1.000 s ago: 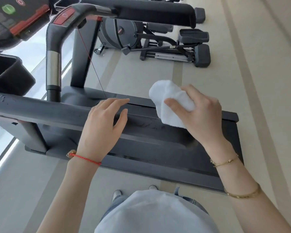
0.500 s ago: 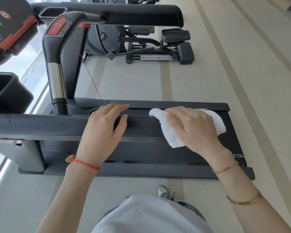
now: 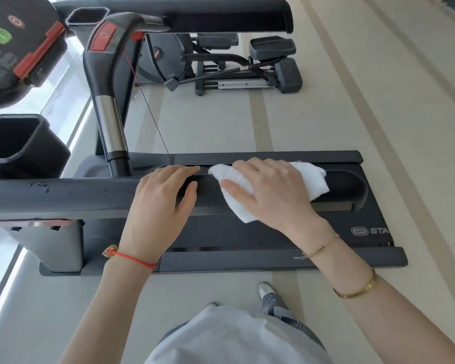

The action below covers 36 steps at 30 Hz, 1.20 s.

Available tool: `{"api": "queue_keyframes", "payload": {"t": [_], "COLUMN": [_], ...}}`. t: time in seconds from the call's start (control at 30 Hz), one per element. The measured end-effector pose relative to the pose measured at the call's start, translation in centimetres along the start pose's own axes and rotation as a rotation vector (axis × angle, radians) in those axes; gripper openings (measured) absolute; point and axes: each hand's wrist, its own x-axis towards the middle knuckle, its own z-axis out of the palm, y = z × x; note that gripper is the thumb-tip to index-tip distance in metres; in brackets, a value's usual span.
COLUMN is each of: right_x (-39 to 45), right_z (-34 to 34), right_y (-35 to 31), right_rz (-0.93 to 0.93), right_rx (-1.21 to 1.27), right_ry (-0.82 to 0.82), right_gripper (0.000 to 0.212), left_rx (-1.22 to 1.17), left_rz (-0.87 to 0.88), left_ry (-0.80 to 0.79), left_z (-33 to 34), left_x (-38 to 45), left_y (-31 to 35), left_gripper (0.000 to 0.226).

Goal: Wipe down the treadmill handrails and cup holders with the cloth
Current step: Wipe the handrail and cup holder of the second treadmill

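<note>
The near black handrail [image 3: 76, 195] runs left to right across the view. My left hand [image 3: 160, 203] rests flat on it, fingers straight and pointing right. Just to the right, my right hand [image 3: 271, 190] lies flat on the white cloth [image 3: 313, 182] and presses it onto the rail, fingers stretched toward the left hand. Cloth shows on both sides of that hand. A black cup holder [image 3: 24, 145] sits at the left edge and a second one [image 3: 87, 18] at the top. The far handrail [image 3: 221, 17] crosses the top.
The treadmill deck [image 3: 339, 232] lies below the rail. The console [image 3: 13, 48] is at the top left, with a curved grip [image 3: 108, 82] and a red safety cord. An elliptical machine [image 3: 234, 64] stands on the beige floor beyond. My feet are beside the deck's near edge.
My right hand brought the cloth down from above the rail, laid it flat on the handrail and slid it a little to the right. My left hand stayed on the rail.
</note>
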Motion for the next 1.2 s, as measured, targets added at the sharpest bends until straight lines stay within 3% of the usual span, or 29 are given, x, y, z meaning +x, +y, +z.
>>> {"api": "queue_keyframes", "payload": {"t": [0.1,0.27,0.43,0.57,0.73,0.93,1.03,1.2], "right_x": [-0.5,-0.5,0.5,-0.9,-1.9,-0.8,-1.8,-3.6], "right_z": [0.0,-0.3,1.2,1.2,0.1,1.1,0.2,-0.7], "right_y": [1.0,2.2,-2.4,-0.4,3.3,-0.3,2.6,7.9], "right_rz": [0.014,0.247,0.153,0.099,0.294,0.141,0.128,0.292], "right_rx": [0.015,-0.041,-0.048,-0.012,-0.049,0.001,0.008,0.001], "right_ry": [0.063,0.094,0.118,0.239,0.326,0.213,0.207,0.303], "right_gripper": [0.054,0.050,0.049,0.044,0.039,0.041,0.042,0.038], "left_rx": [0.009,0.035,0.057,0.049,0.053,0.083,0.103,0.126], "left_rz": [0.019,0.063,0.097,0.111,0.097,0.089,0.085,0.098], "left_ry": [-0.021,-0.031,-0.049,-0.063,-0.039,-0.007,-0.031,-0.057], "left_z": [-0.2,-0.4,-0.3,-0.4,0.0,0.9,1.2,2.1], "left_x": [0.1,0.2,-0.1,0.1,0.0,0.1,0.4,0.9], "left_y": [-0.3,-0.8,-1.0,-1.3,-0.9,-0.2,0.7,2.5], "left_gripper": [0.028,0.030,0.038,0.036,0.031,0.034,0.044,0.047]}}
